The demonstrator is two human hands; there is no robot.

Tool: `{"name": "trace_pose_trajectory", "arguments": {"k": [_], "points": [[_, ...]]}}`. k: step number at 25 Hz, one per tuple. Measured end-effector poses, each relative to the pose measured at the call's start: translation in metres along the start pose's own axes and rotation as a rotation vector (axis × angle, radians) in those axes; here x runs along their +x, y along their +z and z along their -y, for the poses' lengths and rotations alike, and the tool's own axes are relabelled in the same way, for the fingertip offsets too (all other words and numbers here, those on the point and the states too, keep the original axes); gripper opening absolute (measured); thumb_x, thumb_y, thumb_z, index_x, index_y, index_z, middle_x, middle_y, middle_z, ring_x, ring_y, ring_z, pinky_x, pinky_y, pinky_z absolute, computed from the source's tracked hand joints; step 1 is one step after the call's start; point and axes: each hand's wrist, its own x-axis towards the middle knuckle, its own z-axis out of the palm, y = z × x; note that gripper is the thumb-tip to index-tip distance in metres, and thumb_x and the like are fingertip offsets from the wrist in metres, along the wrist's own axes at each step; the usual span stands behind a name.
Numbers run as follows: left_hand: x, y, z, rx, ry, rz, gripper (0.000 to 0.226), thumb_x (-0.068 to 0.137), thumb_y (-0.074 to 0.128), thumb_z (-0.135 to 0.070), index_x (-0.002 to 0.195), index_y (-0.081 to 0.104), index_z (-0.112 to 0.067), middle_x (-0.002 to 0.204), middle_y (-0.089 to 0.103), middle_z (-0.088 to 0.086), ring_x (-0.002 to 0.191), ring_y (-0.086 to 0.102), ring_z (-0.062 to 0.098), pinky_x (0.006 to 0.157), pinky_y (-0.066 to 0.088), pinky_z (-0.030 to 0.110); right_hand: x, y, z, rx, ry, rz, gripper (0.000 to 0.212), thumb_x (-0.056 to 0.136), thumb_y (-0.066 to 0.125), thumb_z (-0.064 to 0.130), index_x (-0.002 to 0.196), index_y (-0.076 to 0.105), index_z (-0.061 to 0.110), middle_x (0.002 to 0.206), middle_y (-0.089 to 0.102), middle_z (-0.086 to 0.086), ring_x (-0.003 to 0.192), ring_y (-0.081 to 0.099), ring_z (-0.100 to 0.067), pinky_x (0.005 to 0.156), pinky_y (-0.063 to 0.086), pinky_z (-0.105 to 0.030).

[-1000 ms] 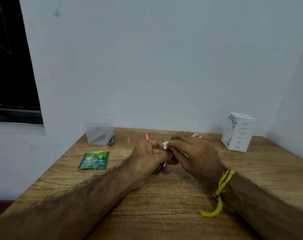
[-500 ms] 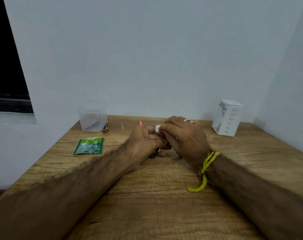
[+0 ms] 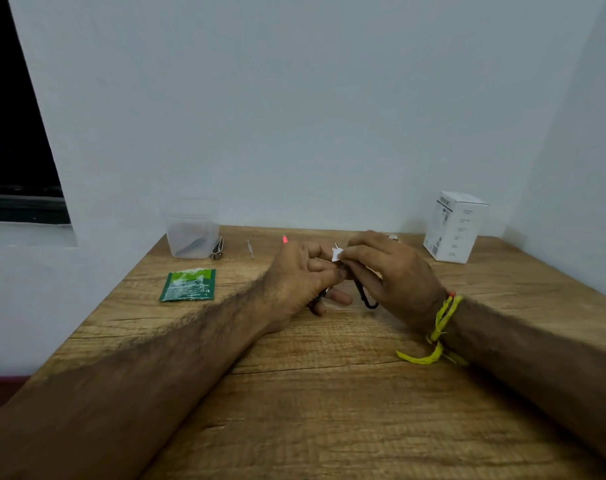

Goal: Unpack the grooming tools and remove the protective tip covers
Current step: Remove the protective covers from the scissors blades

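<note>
My left hand (image 3: 294, 282) and my right hand (image 3: 391, 271) meet over the middle of the wooden table (image 3: 329, 393). Between them is a small pair of scissors with black handle loops (image 3: 365, 299); my left hand grips its body. My right thumb and forefinger pinch a small white tip cover (image 3: 337, 253) at the blade end, where a thin metal point sticks up. Most of the scissors are hidden by my fingers. Farther back lie a folded metal clipper (image 3: 217, 250), a thin metal pick (image 3: 250, 247) and a pink-tipped tool (image 3: 284, 240).
A clear plastic container (image 3: 192, 230) stands at the back left against the wall. A green sachet (image 3: 188, 285) lies flat in front of it. A white carton (image 3: 455, 226) stands at the back right. Walls close the table at the back and right.
The view has shifted, so everything sits differently in frame. My hands stay together on the scissors, and the right-hand handle loop now shows below my right palm.
</note>
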Motion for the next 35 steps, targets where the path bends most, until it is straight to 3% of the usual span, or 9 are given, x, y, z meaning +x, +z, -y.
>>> {"name": "trace_pose_trajectory", "arguments": {"k": [9,13,16,27,31,35], "points": [[0.002,0.001,0.004,0.059,0.012,-0.021,0.021,0.092,0.071,-0.004,0.11,0.059,-0.008,0.093,0.079,0.009,0.079,0.078,0.03,0.04,0.05,0.023,0.001,0.005,-0.002,0.118,0.079,0.017,0.011,0.094,0.063,0.006,0.101,0.071,0.004,0.096,0.067,-0.008,0.086,0.064,-0.027,0.074,0.052,-0.045],[0.001,0.001,0.002,0.084,0.005,-0.029,0.023,0.092,0.07,-0.002,0.11,0.059,-0.009,0.096,0.079,0.008,0.079,0.078,0.03,0.04,0.051,0.024,0.001,-0.004,-0.001,0.06,0.042,0.107,0.016,0.095,0.061,0.011,0.105,0.072,0.005,0.1,0.068,-0.011,0.087,0.065,-0.032,0.071,0.053,-0.048],[0.002,0.004,0.001,0.092,0.003,-0.026,0.024,0.092,0.07,-0.001,0.11,0.058,-0.009,0.096,0.079,0.009,0.077,0.078,0.03,0.041,0.051,0.023,0.001,-0.01,-0.004,0.053,0.02,0.132,0.017,0.092,0.06,0.003,0.102,0.073,0.004,0.101,0.069,-0.012,0.086,0.067,-0.034,0.067,0.054,-0.05],[0.002,0.004,0.003,0.136,0.02,-0.045,0.024,0.092,0.068,0.0,0.112,0.055,-0.003,0.092,0.079,0.011,0.059,0.074,0.023,0.035,0.039,0.02,0.0,-0.015,-0.005,0.01,-0.012,0.169,0.016,0.089,0.063,-0.001,0.099,0.073,0.006,0.101,0.07,-0.011,0.08,0.067,-0.035,0.059,0.055,-0.049],[0.001,0.001,0.003,0.098,0.002,-0.039,0.025,0.092,0.069,0.0,0.111,0.056,-0.005,0.095,0.079,0.01,0.066,0.076,0.026,0.038,0.045,0.022,0.002,-0.014,-0.006,0.02,0.011,0.167,0.013,0.091,0.064,0.0,0.099,0.073,0.005,0.103,0.07,-0.011,0.085,0.068,-0.033,0.065,0.056,-0.049],[0.002,0.002,0.002,-0.009,-0.03,-0.036,0.026,0.09,0.07,0.002,0.112,0.058,-0.006,0.097,0.079,0.014,0.077,0.077,0.029,0.052,0.059,0.028,-0.002,-0.017,-0.005,0.116,0.101,0.045,0.009,0.092,0.068,0.007,0.098,0.073,0.003,0.1,0.068,-0.007,0.089,0.067,-0.024,0.072,0.055,-0.042]]}}
